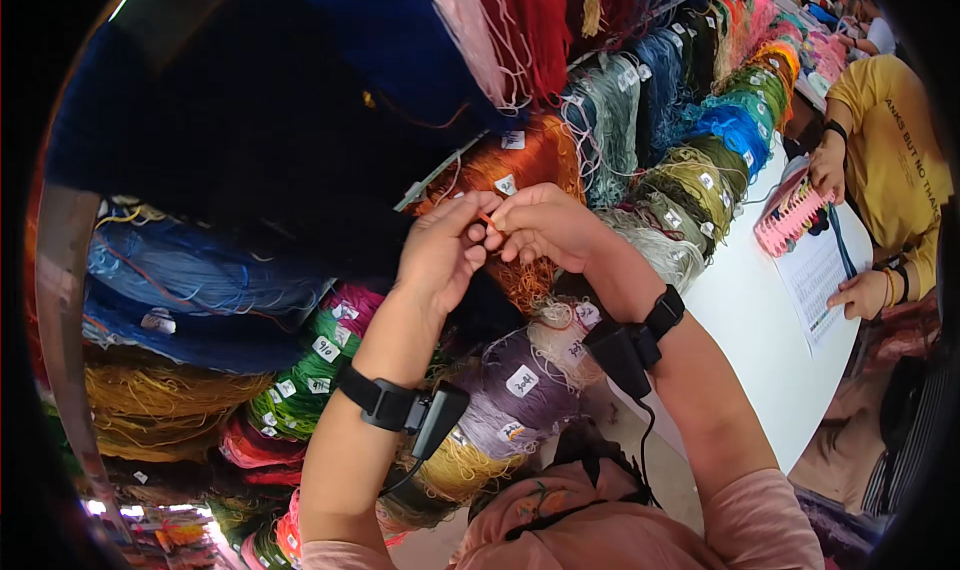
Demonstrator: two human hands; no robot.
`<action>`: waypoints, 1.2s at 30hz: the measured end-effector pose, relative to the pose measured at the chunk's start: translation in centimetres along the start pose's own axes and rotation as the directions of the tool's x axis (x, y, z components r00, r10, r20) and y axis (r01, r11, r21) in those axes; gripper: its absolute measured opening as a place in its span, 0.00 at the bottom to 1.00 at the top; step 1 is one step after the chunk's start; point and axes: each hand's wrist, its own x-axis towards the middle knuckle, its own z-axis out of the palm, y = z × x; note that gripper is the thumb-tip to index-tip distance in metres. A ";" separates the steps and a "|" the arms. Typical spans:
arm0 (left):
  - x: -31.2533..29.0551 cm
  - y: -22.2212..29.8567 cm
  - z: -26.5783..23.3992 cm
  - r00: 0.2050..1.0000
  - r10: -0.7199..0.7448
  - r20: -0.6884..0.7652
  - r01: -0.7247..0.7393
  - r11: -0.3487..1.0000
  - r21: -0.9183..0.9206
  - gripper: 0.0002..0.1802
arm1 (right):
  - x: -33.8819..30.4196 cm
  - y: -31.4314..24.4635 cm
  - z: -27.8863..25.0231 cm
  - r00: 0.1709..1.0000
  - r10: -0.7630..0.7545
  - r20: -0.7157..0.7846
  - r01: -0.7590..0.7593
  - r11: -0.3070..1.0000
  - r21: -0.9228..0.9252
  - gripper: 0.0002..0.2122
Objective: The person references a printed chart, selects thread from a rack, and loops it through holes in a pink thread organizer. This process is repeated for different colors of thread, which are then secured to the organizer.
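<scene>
My left hand (440, 250) and my right hand (548, 226) meet in the middle of the view, fingertips pinched close together. Between them runs a short piece of orange-red thread (487, 220), gripped by the fingertips of both. Right behind and below my hands hangs a bundle of orange-rust thread (552, 158) with small white paper tags. Loose orange strands (530, 282) dangle under my right hand. Much of the bundle is hidden behind my hands.
Tagged thread hanks line the racks, among them lilac (515, 375), green (300, 375), blue (200, 270) and olive (705, 185). Dark blue hanks (390, 30) hang above. At right, a person in a yellow shirt (890, 140) holds a thread card (795, 218) over a white table (720, 320).
</scene>
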 end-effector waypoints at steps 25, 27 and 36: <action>-0.7 -0.1 -0.4 0.995 0.094 -0.044 -0.091 0.994 0.068 0.07 | 0.0 -0.2 -0.2 0.999 -0.034 -0.019 0.035 0.998 0.058 0.04; -0.9 0.3 0.1 0.997 0.012 -0.078 -0.006 0.997 0.077 0.06 | 0.1 -0.1 -0.2 0.999 -0.031 -0.009 0.031 0.998 0.056 0.04; -0.4 -0.4 -0.5 0.996 0.080 -0.049 -0.079 0.997 0.022 0.07 | 0.1 0.0 -0.4 1.000 -0.016 -0.002 0.016 0.996 0.092 0.05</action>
